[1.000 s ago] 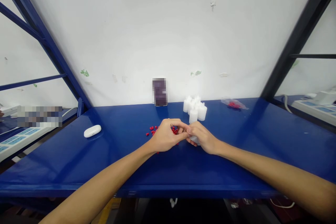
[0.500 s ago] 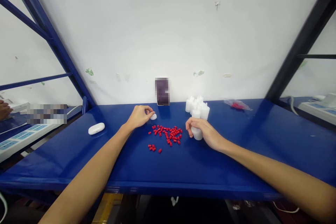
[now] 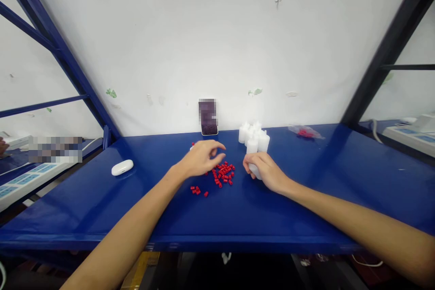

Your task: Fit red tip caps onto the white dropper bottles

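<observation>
My left hand [image 3: 205,157] hovers at the far left edge of the pile of small red caps [image 3: 222,173], thumb and fingers apart with nothing between them. It covers part of the pile. Just behind it, a bit of white with a red tip [image 3: 193,144] shows, mostly hidden. Fingers of my right hand [image 3: 267,170] are wrapped round a small white plastic bottle [image 3: 254,171], right of the caps. Its upper part is hidden by the hand. Beyond that hand stands a cluster of several white bottles [image 3: 252,138] with narrow tips.
A phone [image 3: 208,120] leans against the wall at the back. On the blue table [image 3: 272,222] lie a white oval case [image 3: 122,167] at left and a clear bag with red pieces [image 3: 306,132] at back right. Power strips [image 3: 34,174] run beyond the left frame.
My left hand has let go of the small white item with the red tip and moved right over the caps, its fingers opening. My right hand stays on the bottle, which now looks tilted.
</observation>
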The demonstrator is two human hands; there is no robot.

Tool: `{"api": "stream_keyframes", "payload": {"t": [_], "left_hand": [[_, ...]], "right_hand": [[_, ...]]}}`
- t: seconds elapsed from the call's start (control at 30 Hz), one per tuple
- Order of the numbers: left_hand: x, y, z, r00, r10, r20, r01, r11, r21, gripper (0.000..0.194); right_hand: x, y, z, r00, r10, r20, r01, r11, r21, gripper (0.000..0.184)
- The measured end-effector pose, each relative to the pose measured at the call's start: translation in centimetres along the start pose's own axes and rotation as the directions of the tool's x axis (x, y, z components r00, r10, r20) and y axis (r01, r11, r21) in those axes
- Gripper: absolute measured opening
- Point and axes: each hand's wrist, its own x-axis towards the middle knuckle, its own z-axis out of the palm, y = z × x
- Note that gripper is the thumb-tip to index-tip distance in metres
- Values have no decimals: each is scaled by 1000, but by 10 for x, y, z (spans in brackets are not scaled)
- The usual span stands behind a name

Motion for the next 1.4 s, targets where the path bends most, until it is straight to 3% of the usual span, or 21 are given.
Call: {"api": "stream_keyframes", "payload": {"t": [0.07, 0.13, 0.4, 0.5, 0.57, 0.63, 0.7, 0.9, 1.03, 1.27, 1.4], "left_hand": [[4, 13, 12, 989, 115, 97, -123, 989, 78, 30], [7, 18, 19, 975, 153, 161, -177, 973, 151, 29], [7, 12, 24, 970, 133, 202, -167, 972, 163, 23], [8, 18, 26, 986, 122, 117, -131, 989, 72, 18], [9, 25, 25, 996, 88, -31, -90, 993, -72, 15], [9, 35, 24, 984, 26, -174, -72, 963, -260, 12], [8, 45, 24, 974, -15, -228, -79, 913, -401, 11], [3, 58, 31, 978, 54, -202, -145, 871, -470, 5], [2, 56, 34, 981, 62, -184, -143, 871, -470, 4], [0, 61, 37, 982, 106, -159, -171, 859, -482, 6], [4, 48, 25, 983, 3, -182, -85, 893, -442, 13]], "right_hand": [[0, 0, 0, 999, -13, -40, 12, 1000, -29, 40], [0, 0, 0, 998, -7, -60, 5, 999, -40, 40], [0, -1, 3, 996, 44, -76, -40, 998, 49, 41], [1, 1, 2, 997, 48, -60, -44, 997, 66, 42], [2, 3, 1, 998, 45, -48, -42, 996, 72, 44], [2, 6, 1, 999, 29, -30, -27, 996, 79, 47], [2, 8, 0, 1000, -14, 2, 14, 996, 89, 47], [-2, 6, 2, 985, -164, 52, 163, 986, 23, 39], [-5, 3, 3, 987, -157, 44, 161, 983, -86, 35], [-7, 1, 4, 987, -151, 53, 156, 979, -128, 34], [-4, -2, 4, 979, -205, 22, 206, 974, -94, 32]]}}
